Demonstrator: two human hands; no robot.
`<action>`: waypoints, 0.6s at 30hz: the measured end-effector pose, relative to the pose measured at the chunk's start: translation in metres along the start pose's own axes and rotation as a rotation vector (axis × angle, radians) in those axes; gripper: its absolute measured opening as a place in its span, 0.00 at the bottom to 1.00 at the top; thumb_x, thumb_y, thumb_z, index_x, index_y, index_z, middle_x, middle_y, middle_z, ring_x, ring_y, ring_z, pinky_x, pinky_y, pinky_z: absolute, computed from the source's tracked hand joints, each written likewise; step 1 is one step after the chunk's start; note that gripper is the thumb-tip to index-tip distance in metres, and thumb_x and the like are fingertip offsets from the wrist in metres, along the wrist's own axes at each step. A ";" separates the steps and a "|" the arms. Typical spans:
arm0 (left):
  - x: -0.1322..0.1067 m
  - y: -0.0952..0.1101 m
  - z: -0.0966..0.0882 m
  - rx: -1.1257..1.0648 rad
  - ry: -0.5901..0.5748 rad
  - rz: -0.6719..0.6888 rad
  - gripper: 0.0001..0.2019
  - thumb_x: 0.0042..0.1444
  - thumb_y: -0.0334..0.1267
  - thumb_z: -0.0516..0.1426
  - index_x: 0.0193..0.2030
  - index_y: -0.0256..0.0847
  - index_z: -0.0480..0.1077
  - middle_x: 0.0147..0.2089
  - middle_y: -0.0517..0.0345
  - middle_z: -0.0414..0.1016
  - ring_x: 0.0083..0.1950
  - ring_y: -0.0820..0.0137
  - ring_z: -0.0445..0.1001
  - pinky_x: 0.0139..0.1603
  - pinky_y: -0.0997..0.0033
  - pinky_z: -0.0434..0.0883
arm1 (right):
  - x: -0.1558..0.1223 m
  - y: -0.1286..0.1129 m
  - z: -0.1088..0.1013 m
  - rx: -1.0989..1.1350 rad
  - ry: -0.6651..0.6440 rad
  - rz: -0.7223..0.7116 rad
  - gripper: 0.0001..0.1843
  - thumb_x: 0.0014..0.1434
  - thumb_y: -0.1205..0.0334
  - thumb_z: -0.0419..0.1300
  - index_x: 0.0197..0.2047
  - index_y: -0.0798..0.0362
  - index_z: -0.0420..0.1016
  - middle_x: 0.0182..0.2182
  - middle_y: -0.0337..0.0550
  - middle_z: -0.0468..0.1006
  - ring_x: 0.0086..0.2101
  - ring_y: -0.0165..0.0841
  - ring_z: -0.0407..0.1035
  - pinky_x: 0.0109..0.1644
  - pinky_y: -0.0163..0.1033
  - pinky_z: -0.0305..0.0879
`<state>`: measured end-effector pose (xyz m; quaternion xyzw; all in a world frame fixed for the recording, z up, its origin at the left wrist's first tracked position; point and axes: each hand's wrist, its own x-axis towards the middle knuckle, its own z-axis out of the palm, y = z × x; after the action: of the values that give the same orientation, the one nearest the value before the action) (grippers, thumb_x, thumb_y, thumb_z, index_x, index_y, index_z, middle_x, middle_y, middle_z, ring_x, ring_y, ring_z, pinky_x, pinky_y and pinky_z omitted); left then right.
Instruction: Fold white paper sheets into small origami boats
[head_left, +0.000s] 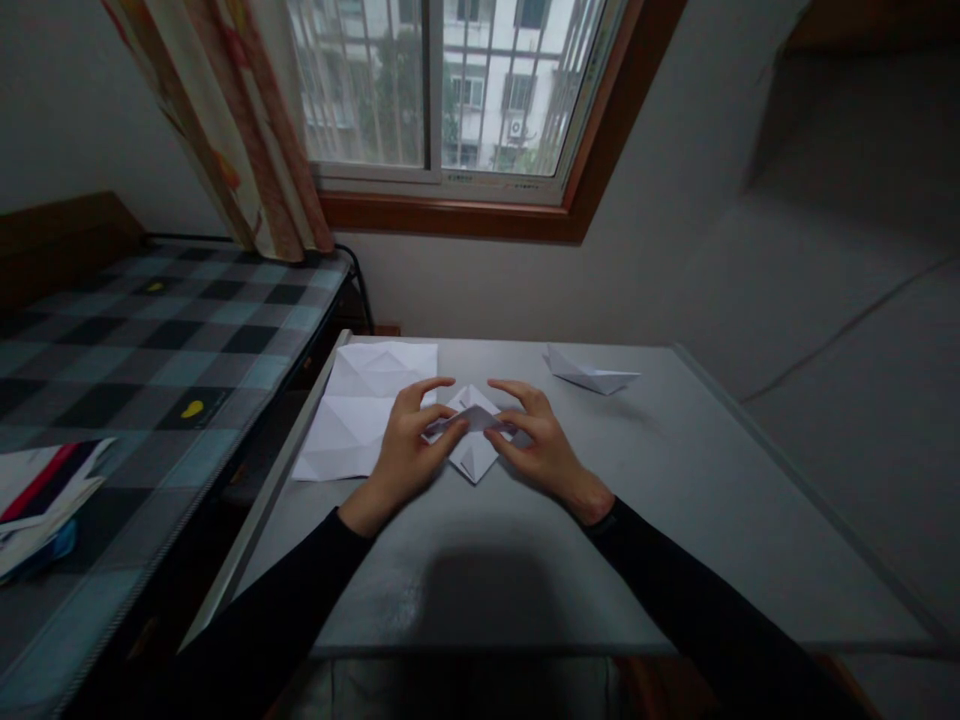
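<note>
A piece of folded white paper (474, 462) lies on the table between my hands, diamond-shaped with a raised ridge across its middle. My left hand (414, 436) pinches its left side between thumb and fingers, the index finger lifted and curved over it. From the other side, my right hand (538, 440) pinches the right part of the ridge, its index finger likewise raised. The fingertips partly cover the paper's side corners. Just left of my left hand rests a creased white sheet (337, 425), spread out, with fold lines across it.
On the white table (675, 540), a folded paper boat (592, 377) stands at the back right. A bed with a checked cover (187, 330) runs along the left, bearing booklets (45, 490). Behind the table are a wall, a barred window (480, 90) and a patterned curtain (255, 140).
</note>
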<state>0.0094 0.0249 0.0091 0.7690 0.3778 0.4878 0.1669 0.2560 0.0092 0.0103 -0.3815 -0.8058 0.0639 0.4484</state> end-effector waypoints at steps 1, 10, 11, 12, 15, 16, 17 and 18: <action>0.001 0.001 -0.001 -0.010 -0.009 -0.002 0.04 0.71 0.41 0.66 0.44 0.46 0.82 0.66 0.49 0.80 0.71 0.53 0.73 0.75 0.43 0.67 | 0.000 0.000 0.000 -0.004 0.022 -0.015 0.03 0.70 0.64 0.70 0.44 0.46 0.83 0.69 0.50 0.78 0.68 0.51 0.70 0.72 0.65 0.68; -0.002 0.001 0.003 -0.301 -0.226 -0.333 0.13 0.73 0.50 0.62 0.48 0.43 0.78 0.43 0.57 0.84 0.44 0.63 0.80 0.48 0.67 0.74 | -0.010 0.005 0.007 0.145 0.009 0.202 0.06 0.73 0.57 0.68 0.48 0.49 0.85 0.38 0.44 0.88 0.36 0.40 0.82 0.44 0.44 0.78; -0.003 0.001 0.003 -0.318 -0.234 -0.342 0.12 0.71 0.50 0.64 0.49 0.43 0.78 0.44 0.58 0.84 0.45 0.63 0.80 0.48 0.67 0.74 | -0.009 0.004 0.006 0.171 0.011 0.236 0.07 0.74 0.56 0.67 0.48 0.49 0.85 0.38 0.44 0.88 0.36 0.39 0.82 0.42 0.43 0.77; -0.003 0.001 0.003 -0.326 -0.242 -0.351 0.13 0.69 0.49 0.66 0.50 0.43 0.78 0.44 0.58 0.84 0.45 0.63 0.80 0.48 0.67 0.73 | -0.009 0.003 0.006 0.197 0.022 0.264 0.07 0.74 0.56 0.67 0.48 0.49 0.85 0.38 0.43 0.88 0.36 0.39 0.82 0.43 0.42 0.77; -0.004 -0.001 0.006 -0.343 -0.258 -0.385 0.14 0.67 0.50 0.67 0.51 0.42 0.80 0.43 0.57 0.84 0.44 0.63 0.79 0.46 0.67 0.73 | -0.007 0.003 0.006 0.279 0.081 0.358 0.09 0.71 0.52 0.70 0.48 0.48 0.84 0.40 0.44 0.88 0.38 0.40 0.82 0.43 0.42 0.77; -0.005 -0.003 0.007 -0.364 -0.255 -0.404 0.15 0.67 0.51 0.67 0.51 0.42 0.80 0.43 0.57 0.84 0.44 0.62 0.79 0.46 0.67 0.73 | -0.007 0.004 0.006 0.327 0.099 0.394 0.11 0.70 0.51 0.71 0.50 0.47 0.83 0.41 0.44 0.88 0.38 0.39 0.81 0.42 0.42 0.77; -0.005 -0.005 0.009 -0.400 -0.244 -0.428 0.16 0.67 0.52 0.67 0.52 0.42 0.80 0.44 0.56 0.84 0.44 0.61 0.79 0.47 0.66 0.73 | -0.008 0.005 0.007 0.390 0.108 0.425 0.14 0.70 0.50 0.71 0.54 0.47 0.81 0.41 0.43 0.87 0.37 0.39 0.81 0.41 0.42 0.77; -0.005 -0.007 0.011 -0.450 -0.223 -0.456 0.17 0.67 0.52 0.67 0.53 0.42 0.80 0.46 0.55 0.85 0.46 0.60 0.80 0.48 0.65 0.74 | -0.009 0.006 0.008 0.462 0.104 0.443 0.18 0.71 0.48 0.70 0.58 0.46 0.78 0.41 0.42 0.87 0.36 0.38 0.80 0.41 0.42 0.77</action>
<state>0.0151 0.0272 -0.0040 0.6573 0.4021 0.4219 0.4777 0.2561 0.0095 -0.0030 -0.4385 -0.6433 0.3218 0.5389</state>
